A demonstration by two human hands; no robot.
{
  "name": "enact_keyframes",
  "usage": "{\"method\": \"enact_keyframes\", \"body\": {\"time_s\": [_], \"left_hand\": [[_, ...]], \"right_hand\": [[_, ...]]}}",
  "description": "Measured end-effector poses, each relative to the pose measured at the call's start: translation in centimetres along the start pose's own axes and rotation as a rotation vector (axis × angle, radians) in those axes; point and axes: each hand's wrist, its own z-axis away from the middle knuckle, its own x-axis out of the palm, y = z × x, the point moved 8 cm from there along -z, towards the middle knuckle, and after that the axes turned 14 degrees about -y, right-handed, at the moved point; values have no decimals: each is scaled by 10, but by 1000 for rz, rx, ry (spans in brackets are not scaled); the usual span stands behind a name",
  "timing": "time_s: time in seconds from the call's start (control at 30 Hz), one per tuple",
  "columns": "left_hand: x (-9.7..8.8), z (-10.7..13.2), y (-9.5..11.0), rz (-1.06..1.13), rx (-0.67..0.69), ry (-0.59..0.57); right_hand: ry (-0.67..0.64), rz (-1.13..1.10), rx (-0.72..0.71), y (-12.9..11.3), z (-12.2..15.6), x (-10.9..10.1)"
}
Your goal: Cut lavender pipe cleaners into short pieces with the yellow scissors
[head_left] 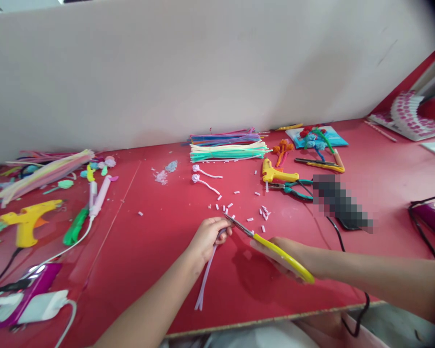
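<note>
My left hand point(207, 238) is closed around pale lilac pipe cleaners point(206, 281), whose long ends hang down toward the table's front edge. Yellow-handled scissors point(282, 253) are gripped in my right hand point(301, 252), their blades pointing left and reaching my left fingertips. Whether the blades are apart at the tip is hard to make out. Short lilac cut pieces point(264, 212) lie scattered around the blades and beyond them. Two pale pipe cleaner stems with curled heads point(196, 178) rest a little farther back.
Bundled pipe cleaners point(228, 152) lie by the white partition point(210, 67). At right are a yellow glue gun point(275, 173), teal-handled pliers point(293, 191) and a dark, blurred-out object point(342, 203). Another glue gun point(28, 222), a curling-iron-like tool point(100, 197) and cables occupy the left.
</note>
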Motion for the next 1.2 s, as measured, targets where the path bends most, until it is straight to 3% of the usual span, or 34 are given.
{"method": "enact_keyframes", "body": {"time_s": [0.1,0.23,0.43,0.6,0.77,0.97,1.2], "left_hand": [[0,-1,0,-8,4,-11],[1,4,5,-34,27,-36],[31,23,23,-193,72,-156],[51,32,24,-234,45,-236],[52,33,19,-247,8,-263],[53,30,17,-360,-28,-250],[51,33,21,-318,13,-222]], "right_hand": [[-15,15,101,11,-2,1],[0,5,80,19,-12,-8],[221,210,-301,-7,-22,-36],[188,160,-527,-25,-23,-29],[181,130,-529,-24,-23,-24],[272,172,-563,-27,-18,-27],[138,169,-589,-25,-25,-22]]}}
